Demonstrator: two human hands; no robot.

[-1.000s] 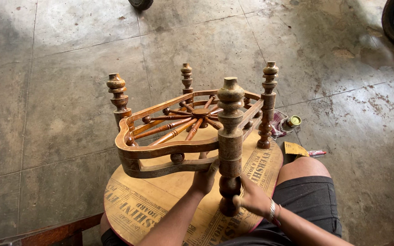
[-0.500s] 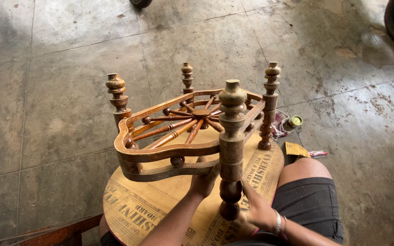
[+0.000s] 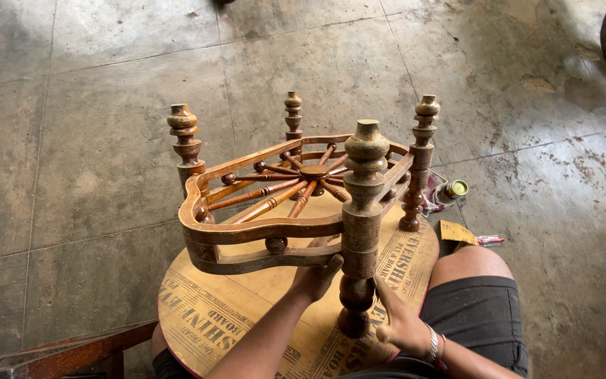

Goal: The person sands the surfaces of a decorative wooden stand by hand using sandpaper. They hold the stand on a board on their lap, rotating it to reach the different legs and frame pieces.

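The left hand (image 3: 317,275) is curled around the lower rail of the upturned brown turned-wood table frame (image 3: 296,203), its fingertips hidden behind it. The right hand (image 3: 402,328) is closed beside the nearest leg; whatever is pinched cannot be made out. The frame is rested on a round printed board (image 3: 205,316).

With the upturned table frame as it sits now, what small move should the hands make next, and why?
Probably slide the right hand a little up the near turned leg. That hand sits low beside the leg's bottom bulb, while the left hand grips the lower rail of the frame, which stands upturned on the round board. Most of the leg lies above the hand, within reach.
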